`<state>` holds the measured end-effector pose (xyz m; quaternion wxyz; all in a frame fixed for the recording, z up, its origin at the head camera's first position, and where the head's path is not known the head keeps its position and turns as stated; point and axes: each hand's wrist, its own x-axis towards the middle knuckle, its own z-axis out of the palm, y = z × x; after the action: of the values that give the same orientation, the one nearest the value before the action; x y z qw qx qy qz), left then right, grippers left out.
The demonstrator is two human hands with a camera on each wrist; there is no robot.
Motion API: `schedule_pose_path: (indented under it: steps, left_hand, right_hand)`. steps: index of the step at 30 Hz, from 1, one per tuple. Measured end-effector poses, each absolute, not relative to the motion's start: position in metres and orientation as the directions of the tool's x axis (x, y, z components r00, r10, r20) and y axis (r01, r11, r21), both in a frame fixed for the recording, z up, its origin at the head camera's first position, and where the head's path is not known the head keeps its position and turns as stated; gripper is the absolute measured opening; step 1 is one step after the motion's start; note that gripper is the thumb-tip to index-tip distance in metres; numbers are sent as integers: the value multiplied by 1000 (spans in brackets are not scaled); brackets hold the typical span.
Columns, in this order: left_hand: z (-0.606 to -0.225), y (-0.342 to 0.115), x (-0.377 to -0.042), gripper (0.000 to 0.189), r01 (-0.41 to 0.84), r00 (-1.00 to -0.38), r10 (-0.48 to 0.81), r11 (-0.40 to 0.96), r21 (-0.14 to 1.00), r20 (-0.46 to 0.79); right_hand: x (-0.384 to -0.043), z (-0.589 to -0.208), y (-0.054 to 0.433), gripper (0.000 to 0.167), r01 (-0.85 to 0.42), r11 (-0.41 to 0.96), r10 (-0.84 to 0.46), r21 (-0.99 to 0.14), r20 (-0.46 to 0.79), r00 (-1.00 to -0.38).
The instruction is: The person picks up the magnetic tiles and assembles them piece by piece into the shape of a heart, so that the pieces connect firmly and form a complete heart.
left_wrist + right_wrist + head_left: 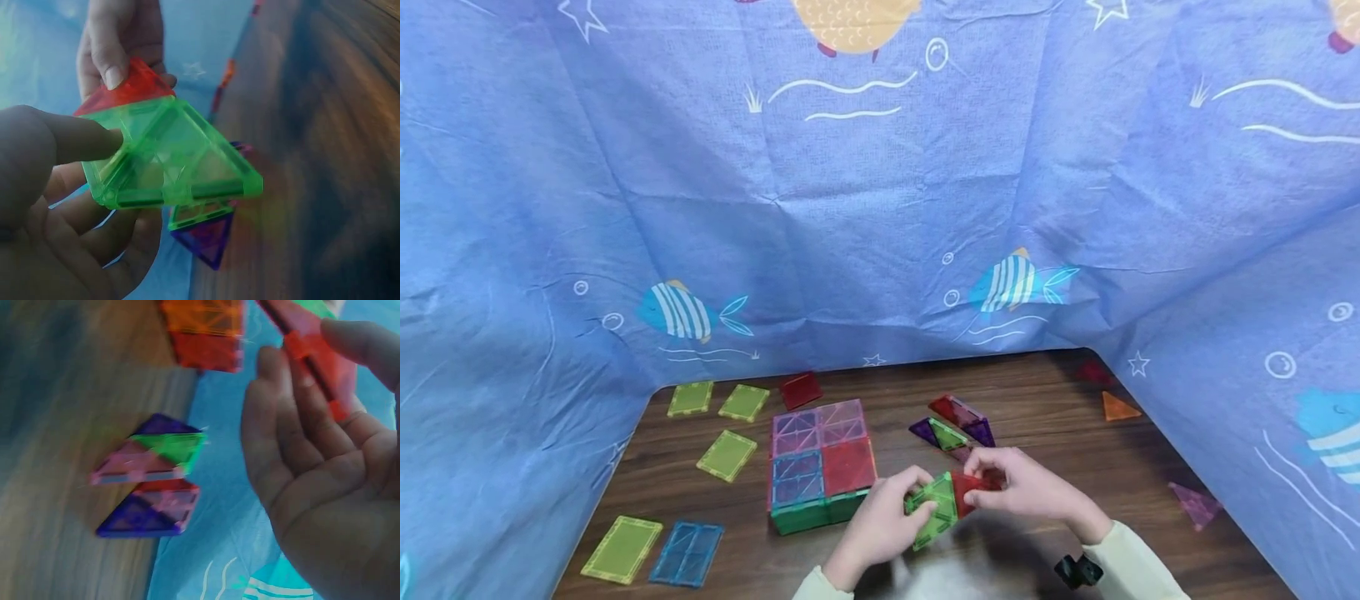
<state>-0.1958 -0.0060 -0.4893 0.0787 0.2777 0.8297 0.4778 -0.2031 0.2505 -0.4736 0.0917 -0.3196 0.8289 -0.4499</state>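
The table (1037, 392) carries the tile block (850, 465); just beside that, in the air, my left grip (883, 518) pinches the green piece (181, 156) and my right grip (1033, 490) the red triangle (139, 87), apparently to line up their edges.

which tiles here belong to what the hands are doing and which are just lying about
In the job:
- green piece, held by the left hand
- red piece, held by the right hand
- possibly the triangle groups and tile block

Seemingly just lying about:
- yellow-green tiles
- blue tile
- orange triangle
- pink triangle
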Motion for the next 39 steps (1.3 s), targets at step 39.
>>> schedule_pose_path:
  steps: [39]
  left_hand:
    - [-490, 12, -152, 15, 782, -618, 752, 558, 278, 229]
  right_hand:
    - [-216, -538, 187, 33, -202, 940, -136, -274, 240, -961]
